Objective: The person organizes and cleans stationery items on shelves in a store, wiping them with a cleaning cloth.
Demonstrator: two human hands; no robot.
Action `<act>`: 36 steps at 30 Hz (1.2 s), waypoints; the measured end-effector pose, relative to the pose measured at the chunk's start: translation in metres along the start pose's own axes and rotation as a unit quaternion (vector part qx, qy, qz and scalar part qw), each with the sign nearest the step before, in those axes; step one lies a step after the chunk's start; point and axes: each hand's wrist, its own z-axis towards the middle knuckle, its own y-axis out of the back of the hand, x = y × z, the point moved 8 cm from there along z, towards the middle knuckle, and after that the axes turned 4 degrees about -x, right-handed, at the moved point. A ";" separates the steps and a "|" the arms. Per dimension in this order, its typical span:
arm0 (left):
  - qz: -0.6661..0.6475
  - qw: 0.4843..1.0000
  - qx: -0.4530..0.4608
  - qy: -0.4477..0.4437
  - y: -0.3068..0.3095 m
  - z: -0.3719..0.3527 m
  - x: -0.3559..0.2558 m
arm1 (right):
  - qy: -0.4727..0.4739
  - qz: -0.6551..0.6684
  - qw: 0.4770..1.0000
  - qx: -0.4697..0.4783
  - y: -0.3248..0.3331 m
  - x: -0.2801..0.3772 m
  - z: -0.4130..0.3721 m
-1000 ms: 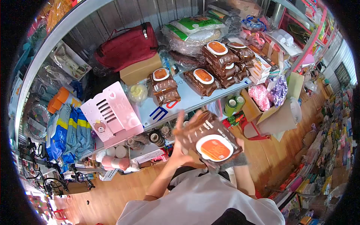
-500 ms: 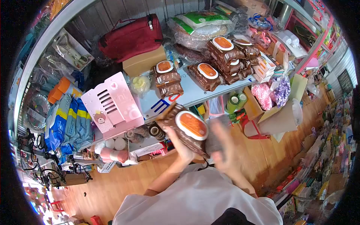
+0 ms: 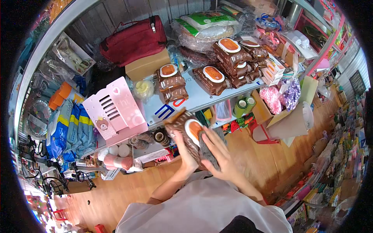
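Observation:
My left hand [image 3: 183,151] grips the left side of a brown wipes pack [image 3: 182,125] with a white-rimmed orange lid, held in front of my body. My right hand [image 3: 221,157] holds a dark grey cloth [image 3: 210,152] pressed on the pack's right part, covering some of the lid. Beyond them on the shelf [image 3: 153,106] stand two stacked brown packs [image 3: 171,82]. Farther right lie a single brown pack [image 3: 211,79] and a pile of similar packs [image 3: 232,58].
A pink bear-print organiser [image 3: 115,110] and blue packs [image 3: 64,128] stand at the left. Behind are a red bag [image 3: 134,40] and a cardboard box [image 3: 147,65]. Green rolls [image 3: 244,105] and an open carton [image 3: 287,126] are at the right, above the wooden floor [image 3: 256,155].
My right hand has moved left with the grey cloth, from beside the pack onto its lid. The held pack has tilted more steeply and shifted slightly left.

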 end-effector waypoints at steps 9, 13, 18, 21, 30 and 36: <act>-0.036 0.996 0.070 0.042 0.004 0.015 0.011 | -0.302 0.309 0.889 -0.151 -0.013 -0.092 -0.064; 0.102 0.993 0.044 0.026 0.011 0.022 0.022 | -0.476 0.498 0.711 -0.143 -0.031 -0.125 -0.095; 0.398 0.912 0.096 -0.012 -0.009 0.028 -0.010 | -0.479 0.540 0.646 -0.249 -0.013 -0.146 -0.071; 0.437 0.881 0.128 -0.130 -0.019 0.024 -0.019 | -0.463 0.562 0.638 -0.252 -0.003 -0.153 -0.041; 0.530 0.785 0.112 -0.303 -0.023 0.021 -0.058 | -0.376 0.552 0.664 -0.337 -0.002 -0.161 -0.021; 0.585 0.697 0.018 -0.414 -0.014 0.048 -0.109 | -0.306 0.403 0.795 -0.334 0.010 -0.141 0.001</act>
